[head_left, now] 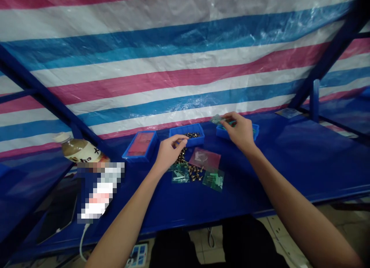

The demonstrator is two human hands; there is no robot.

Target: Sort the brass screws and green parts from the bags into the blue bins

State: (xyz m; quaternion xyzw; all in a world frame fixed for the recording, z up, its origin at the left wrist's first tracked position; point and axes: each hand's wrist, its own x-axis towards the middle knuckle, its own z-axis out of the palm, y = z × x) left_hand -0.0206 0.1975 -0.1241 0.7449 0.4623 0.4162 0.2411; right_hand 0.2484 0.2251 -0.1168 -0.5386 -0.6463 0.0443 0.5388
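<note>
My left hand is over the front left of a blue bin of small metal parts, thumb and fingertips pressed together; what they hold, if anything, is too small to tell. At the right, my right hand pinches a small clear greenish bag above another blue bin with green items. Loose brass-coloured screws lie on the table below my left hand. Around them are a pink bag and two green bags, one at the left and one at the right, with small parts inside.
A blue bin with pink bags stands left on the blue table. Further left are a bottle, a dark phone-like slab and a blurred-out object with a white cable. Striped sheeting hangs behind.
</note>
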